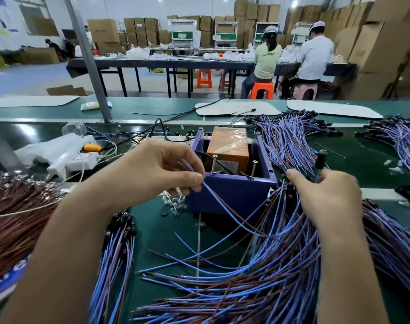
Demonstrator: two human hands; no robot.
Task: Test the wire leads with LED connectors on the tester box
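Observation:
The tester box (pixel 232 190) is an open purple-blue box holding an orange block (pixel 229 146), with two upright screws (pixel 214 163) on its near rim. My left hand (pixel 161 169) pinches the free ends of a blue and brown wire lead (pixel 222 206) just left of the box's near corner. My right hand (pixel 328 195) grips the black LED connector ends of a thick bundle of blue and brown leads (pixel 269 277) to the right of the box; one black connector (pixel 321 157) sticks up above the fingers.
More lead piles lie at the back right (pixel 290 136), far right (pixel 400 134) and near left (pixel 115 253). Brown wires (pixel 14 220) are heaped at the left. White plastic parts (pixel 66 157) and loose clear LEDs (pixel 175 202) sit left of the box. A metal post (pixel 94 73) stands behind.

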